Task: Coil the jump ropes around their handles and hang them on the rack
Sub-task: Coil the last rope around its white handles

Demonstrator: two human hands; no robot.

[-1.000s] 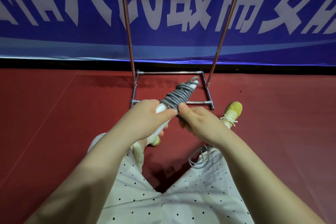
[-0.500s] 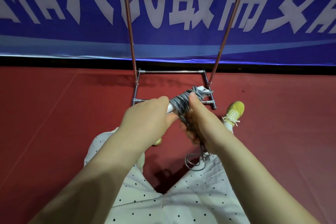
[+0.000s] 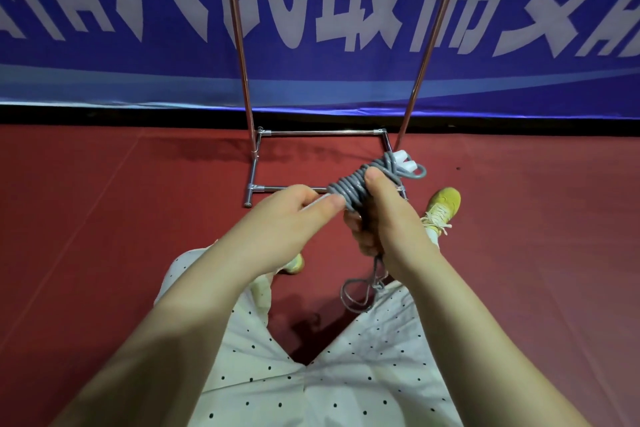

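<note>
Jump rope (image 3: 356,189) mid-frame, grey coils around white handles (image 3: 403,161) | left hand (image 3: 294,215) closed on handle end | right hand (image 3: 384,218) clamps coils, thumb on top, tail (image 3: 358,291) dangling below | rack (image 3: 242,55) behind | advice: keep turns tight, tuck tail before hanging.

There is only one view, from the camera on my head. It looks forward and down, very near to my forearms and my left hand (image 3: 291,215) and right hand (image 3: 388,222). Further ahead it reaches the rack (image 3: 322,132), the red floor (image 3: 104,201) and the blue banner (image 3: 138,28).
</note>
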